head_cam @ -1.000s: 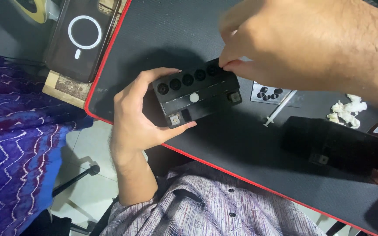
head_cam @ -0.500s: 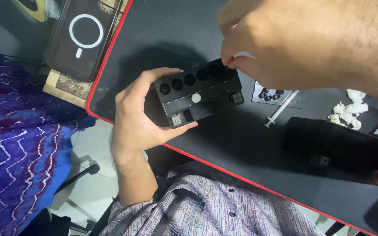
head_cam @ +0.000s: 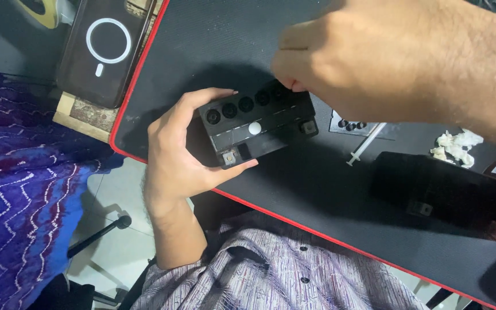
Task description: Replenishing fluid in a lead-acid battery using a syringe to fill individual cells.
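A small black box-shaped battery (head_cam: 259, 123) rests on a black desk mat with a red edge (head_cam: 162, 51). Its top shows a row of several round holes, a white dot and two metal terminals. My left hand (head_cam: 179, 155) grips its left end, thumb under the near side and fingers over the far side. My right hand (head_cam: 386, 57) hovers above the battery's far right corner, fingertips pinched together at the last hole. Whether something small sits in that pinch is hidden.
A phone in a dark case with a white ring (head_cam: 101, 49) lies at the mat's upper left. A strip of small black caps (head_cam: 351, 123), a syringe (head_cam: 365, 144), crumpled white tissue (head_cam: 457, 144) and a black box (head_cam: 443, 186) lie right of the battery. Blue patterned fabric (head_cam: 18, 189) is at left.
My right hand has stayed over the battery's far corner, fingertips shifting slightly along the hole row. My left hand and the battery have kept their place.
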